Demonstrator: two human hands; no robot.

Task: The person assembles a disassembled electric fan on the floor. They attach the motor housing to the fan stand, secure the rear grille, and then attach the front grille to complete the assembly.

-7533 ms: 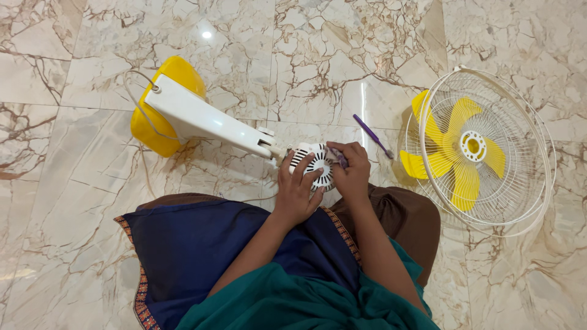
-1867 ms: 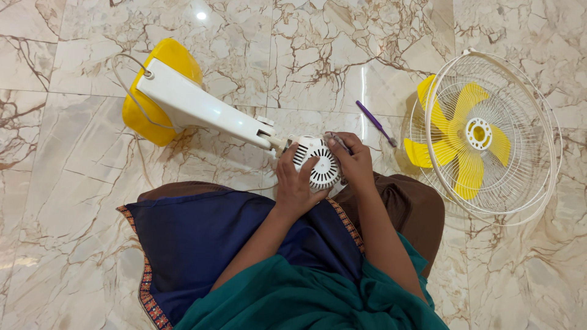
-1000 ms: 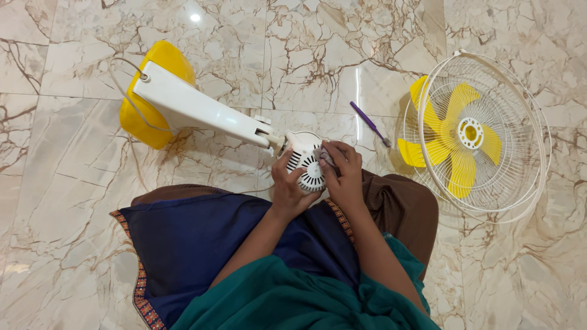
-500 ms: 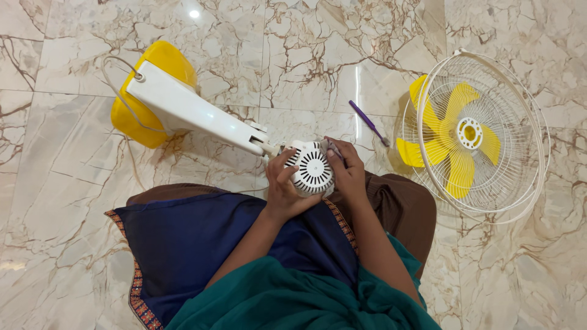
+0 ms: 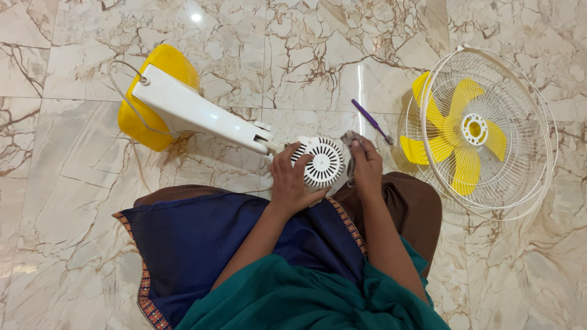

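Note:
A white fan motor housing (image 5: pixel 324 162) with radial vents rests at my lap, joined to a white stand arm (image 5: pixel 195 113) that ends in a yellow base (image 5: pixel 150 116). My left hand (image 5: pixel 293 180) grips the housing from its left and lower side. On the housing's right edge, my right hand (image 5: pixel 365 165) presses a small greyish cloth (image 5: pixel 350 139) against it.
A white wire fan guard (image 5: pixel 483 131) with yellow blades (image 5: pixel 458 137) lies on the marble floor to the right. A purple-handled tool (image 5: pixel 372 121) lies between it and the motor. A thin white cord (image 5: pixel 125 79) loops by the yellow base.
My right hand slid with the cloth from the housing's vented face to its right edge. The housing turned a little, its vented face now showing more fully.

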